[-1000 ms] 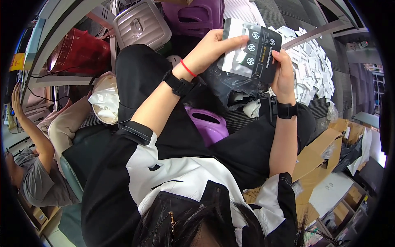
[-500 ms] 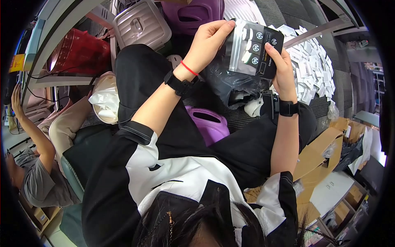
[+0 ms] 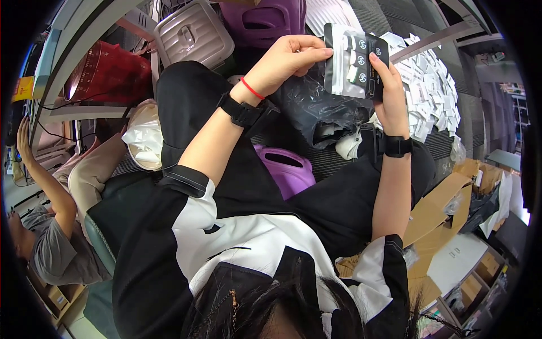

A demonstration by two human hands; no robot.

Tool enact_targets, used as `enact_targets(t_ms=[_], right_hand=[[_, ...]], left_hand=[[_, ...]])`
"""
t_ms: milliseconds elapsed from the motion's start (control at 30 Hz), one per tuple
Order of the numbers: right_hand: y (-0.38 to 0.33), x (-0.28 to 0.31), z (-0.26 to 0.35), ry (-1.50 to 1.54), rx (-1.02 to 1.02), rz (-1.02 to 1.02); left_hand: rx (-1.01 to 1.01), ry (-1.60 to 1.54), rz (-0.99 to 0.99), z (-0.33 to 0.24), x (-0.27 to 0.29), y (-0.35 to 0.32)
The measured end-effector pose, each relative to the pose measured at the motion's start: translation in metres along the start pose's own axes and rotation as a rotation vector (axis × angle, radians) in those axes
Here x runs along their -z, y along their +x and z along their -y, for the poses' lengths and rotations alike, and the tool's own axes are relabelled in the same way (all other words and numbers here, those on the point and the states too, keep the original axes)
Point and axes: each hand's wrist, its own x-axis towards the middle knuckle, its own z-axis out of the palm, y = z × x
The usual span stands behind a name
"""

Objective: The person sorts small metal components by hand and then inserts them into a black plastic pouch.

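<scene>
Up in front of me is a flat zip pouch (image 3: 345, 86), black with a clear window; several small white pieces show inside. My right hand (image 3: 390, 96) grips its right edge, thumb on the front face, the other fingers hidden behind it. At the zip side, my left hand (image 3: 293, 61) is closed in a pinch, thumb and forefinger on the pouch's left edge. Below the pouch, a crumpled black plastic bag (image 3: 309, 107) lies beyond my knees.
A heap of white packets (image 3: 432, 96) covers the floor at far right, behind a metal table leg (image 3: 432, 42). A purple plastic stool (image 3: 285, 174) sits between my legs. Left are a lidded bin (image 3: 195, 37), a lined wastebasket (image 3: 145, 141) and another person (image 3: 65, 243). Cardboard (image 3: 435, 217) lies right.
The pouch has shifted slightly right and turned more upright. My left hand has moved a little right and down along its zip edge. My right hand keeps its grip.
</scene>
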Motion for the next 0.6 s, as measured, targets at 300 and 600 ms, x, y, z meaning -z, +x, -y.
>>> enact_targets(t_ms=[300,600], right_hand=[[0.009,0.003,-0.022,-0.835,0.482,-0.254],[-0.009,-0.025,-0.015,-1.175,1.263,-0.528]], left_hand=[[-0.099,0.378,-0.161,0.008,-0.006,0.002],[-0.311,0.819,-0.297,0.014,-0.025,0.002]])
